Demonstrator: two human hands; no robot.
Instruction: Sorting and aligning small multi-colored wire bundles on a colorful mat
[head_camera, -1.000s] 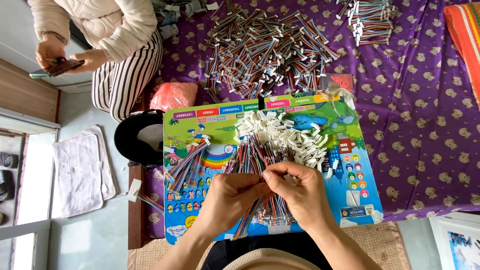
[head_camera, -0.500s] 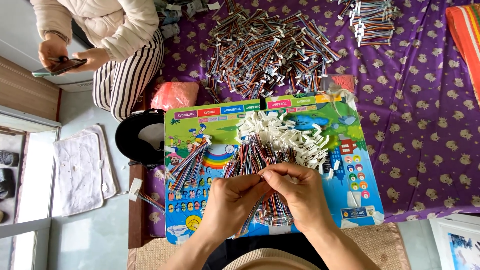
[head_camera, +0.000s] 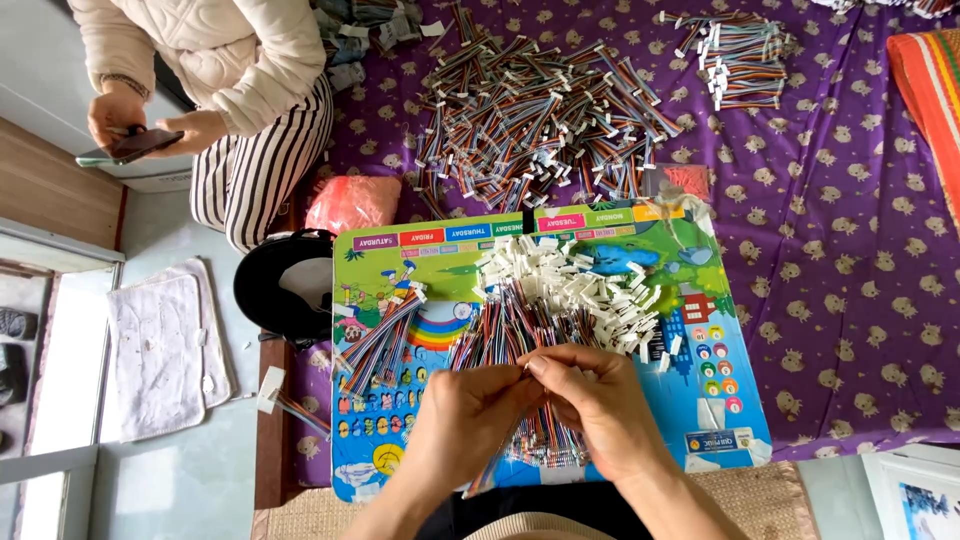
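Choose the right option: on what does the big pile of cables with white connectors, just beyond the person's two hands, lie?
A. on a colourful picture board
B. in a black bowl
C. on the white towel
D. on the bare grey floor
A: the pile of cables with white connectors rests on the colourful picture board, just beyond the left hand and right hand, which meet over its near end.

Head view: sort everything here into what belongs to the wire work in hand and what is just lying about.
In the work:
left hand and right hand, pinching coloured wires
bundle of wire harnesses with white connectors
small wire bunch
colourful picture board
big heap of wire harnesses

Lying about:
black hat
pink bag
white mat
seated person's phone
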